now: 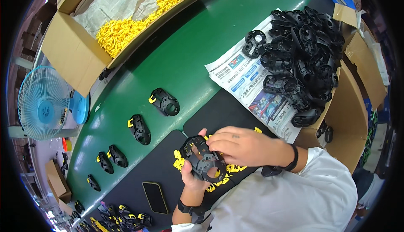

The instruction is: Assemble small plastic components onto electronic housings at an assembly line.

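A black plastic shell (205,160) with a round hole at its near end is held up over the dark mat. My left hand (194,180) is closed round its left and lower side. Yellow plastic clips (179,160) show just beside the left fingers; I cannot tell whether they are fixed to the shell. My right hand (242,147) is bent over the shell's right edge with fingertips drawn together, and what they pinch is hidden. More loose yellow clips (232,169) lie on the mat beneath the hands, partly covered by them.
Black shells are heaped (301,59) on newspaper (235,74) at right, beside an open carton (347,110). A carton (75,51) of yellow pieces stands far left. Shells with yellow clips (139,129) line the green table (185,59). A phone (155,197) lies left; a fan (44,105) stands beyond.
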Tool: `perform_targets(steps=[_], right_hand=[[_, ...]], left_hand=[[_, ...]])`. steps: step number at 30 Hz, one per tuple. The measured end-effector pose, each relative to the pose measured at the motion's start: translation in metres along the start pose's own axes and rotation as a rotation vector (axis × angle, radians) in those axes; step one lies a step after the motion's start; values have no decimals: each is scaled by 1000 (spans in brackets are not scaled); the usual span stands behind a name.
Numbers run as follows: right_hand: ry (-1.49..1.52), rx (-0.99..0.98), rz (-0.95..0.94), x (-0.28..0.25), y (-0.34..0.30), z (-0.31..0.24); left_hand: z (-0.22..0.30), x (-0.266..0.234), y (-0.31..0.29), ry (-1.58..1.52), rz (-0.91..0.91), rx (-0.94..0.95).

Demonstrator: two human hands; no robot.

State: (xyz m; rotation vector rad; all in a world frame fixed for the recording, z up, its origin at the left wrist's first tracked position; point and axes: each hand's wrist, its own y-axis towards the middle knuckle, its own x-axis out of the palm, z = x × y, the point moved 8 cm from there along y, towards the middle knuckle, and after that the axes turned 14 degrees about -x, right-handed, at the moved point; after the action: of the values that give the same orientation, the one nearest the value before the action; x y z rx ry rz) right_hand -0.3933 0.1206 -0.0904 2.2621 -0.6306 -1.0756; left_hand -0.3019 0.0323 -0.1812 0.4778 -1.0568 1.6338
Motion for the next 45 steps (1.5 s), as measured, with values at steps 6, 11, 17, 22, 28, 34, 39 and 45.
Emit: perform_targets(steps=[6, 11, 17, 22, 28, 34, 39, 45], right_hand=[[-203, 109, -560, 30, -35, 42], [-254, 126, -592, 58, -51, 53], [-102, 314, -319, 22, -34, 31], [226, 406, 46, -2, -26, 7], [268, 249, 109, 1, -10, -14], [88, 73, 23, 14, -4, -23], [178, 102, 5, 17, -8, -18], [238, 131, -7, 17, -8, -14]], left_hand=[[-24, -50, -39, 42, 87, 66], [-35, -55, -38, -136, 116, 72], [-42, -53, -34, 16, 62, 39], [-27, -34, -28, 187, 62, 161], [0, -16, -22, 359, -1, 408], [8, -15, -21, 496, 47, 471], [11, -26, -21, 480, 98, 496], [12, -23, -22, 526, 109, 531]])
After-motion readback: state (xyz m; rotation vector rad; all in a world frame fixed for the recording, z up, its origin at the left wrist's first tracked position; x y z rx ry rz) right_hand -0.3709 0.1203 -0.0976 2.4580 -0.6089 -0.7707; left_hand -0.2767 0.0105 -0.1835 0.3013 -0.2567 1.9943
